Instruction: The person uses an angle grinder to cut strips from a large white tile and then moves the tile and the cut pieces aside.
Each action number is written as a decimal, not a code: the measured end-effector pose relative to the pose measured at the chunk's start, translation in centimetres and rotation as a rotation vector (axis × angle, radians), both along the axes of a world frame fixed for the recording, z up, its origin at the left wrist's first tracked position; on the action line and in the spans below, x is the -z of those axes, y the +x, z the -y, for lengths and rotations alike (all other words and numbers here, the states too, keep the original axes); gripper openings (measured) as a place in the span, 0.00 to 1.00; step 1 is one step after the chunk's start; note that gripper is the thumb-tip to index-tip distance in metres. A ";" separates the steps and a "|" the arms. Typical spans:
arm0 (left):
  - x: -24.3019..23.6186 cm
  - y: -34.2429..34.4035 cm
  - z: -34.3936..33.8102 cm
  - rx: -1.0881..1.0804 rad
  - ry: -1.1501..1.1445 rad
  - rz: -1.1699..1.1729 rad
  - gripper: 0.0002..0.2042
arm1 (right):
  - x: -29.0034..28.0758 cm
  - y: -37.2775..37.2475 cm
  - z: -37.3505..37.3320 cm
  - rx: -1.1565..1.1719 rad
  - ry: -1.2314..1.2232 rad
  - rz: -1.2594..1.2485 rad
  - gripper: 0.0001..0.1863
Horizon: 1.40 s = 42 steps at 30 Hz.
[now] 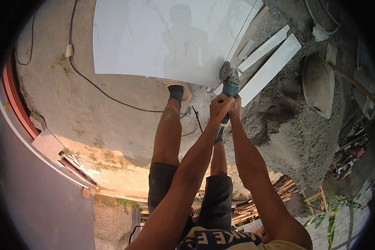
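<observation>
- Grinder (230, 88): right of the frame's centre, its long axis running nearly up and down the frame, with the head at the top and the tail between the forearms.
- Left hand (219, 108): clamped around the grinder's body from the left, on the side toward the slab.
- Right hand (236, 109): clamped around the same body from the right; the two hands meet, and neither is clearly nearer the head.
- Disc (224, 71): at the upper end of the grinder, beyond both hands and slightly left of them, its face turned partly to the camera.
- Slab (141, 39): white and glossy, upper centre of the frame, to the upper left of the hands; a person's dark likeness shows on it.
- Line (238, 41): thin and dark, slanting from the slab's lower right corner toward the upper right. The disc overlaps it in this view, roughly in line with its lower part; whether they touch cannot be told.
- Strips (273, 68): long, pale pieces at upper right, lying nearly parallel to the line, just beside the disc.
- Cord (112, 98): dark, curving from upper left toward the legs; its link to the grinder cannot be traced.
- Sand (306, 143): a grey heap, right of the frame.
</observation>
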State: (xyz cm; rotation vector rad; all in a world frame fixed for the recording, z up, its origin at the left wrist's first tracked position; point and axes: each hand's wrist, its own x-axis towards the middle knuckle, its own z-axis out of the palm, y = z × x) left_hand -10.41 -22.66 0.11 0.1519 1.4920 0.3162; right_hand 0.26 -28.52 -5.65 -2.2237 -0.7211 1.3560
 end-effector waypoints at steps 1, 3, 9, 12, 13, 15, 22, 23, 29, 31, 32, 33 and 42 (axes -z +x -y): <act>-0.1 0.2 -0.1 0.021 -0.019 -0.011 0.16 | -0.3 0.3 -0.2 0.011 -0.036 -0.020 0.16; 0.2 -0.2 0.2 0.017 -0.048 -0.027 0.18 | -1.2 -0.7 -1.1 0.002 -0.048 -0.052 0.17; 0.5 -0.1 0.1 0.041 -0.081 -0.035 0.23 | -2.7 -1.6 -3.0 -0.030 -0.097 0.069 0.19; 0.7 -0.3 0.2 0.041 -0.083 -0.032 0.23 | -2.5 -2.0 -3.1 0.038 -0.041 0.084 0.21; 0.8 -0.5 0.2 0.038 -0.092 -0.037 0.23 | -2.5 -2.3 -3.0 0.047 -0.030 0.061 0.21; 0.7 0.1 -0.2 0.035 -0.084 -0.026 0.22 | -1.3 -0.9 -2.3 0.070 -0.028 0.066 0.21; 1.3 -0.2 0.3 0.002 -0.053 -0.060 0.19 | -1.4 -1.7 -2.6 0.070 -0.036 0.045 0.21; 1.4 -0.1 0.3 0.002 -0.055 -0.061 0.19 | -1.6 -1.8 -2.8 0.070 -0.038 0.045 0.21; 1.1 0.4 0.3 0.014 -0.049 -0.044 0.19 | -1.4 -1.2 -2.4 0.103 0.073 0.029 0.19; 0.9 -0.3 0.9 0.016 -0.033 -0.094 0.19 | -1.9 -2.1 -2.2 0.075 0.003 -0.004 0.19; 0.8 -0.1 0.8 0.014 -0.030 -0.090 0.19 | -1.6 -1.7 -2.1 0.072 0.007 0.000 0.19; 0.5 0.3 0.7 -0.003 -0.036 -0.065 0.18 | -1.2 -1.0 -1.6 0.104 -0.024 -0.025 0.20; -1.3 0.1 0.6 -0.068 -0.043 -0.061 0.12 | -3.4 -1.4 -2.0 0.034 -0.067 -0.038 0.23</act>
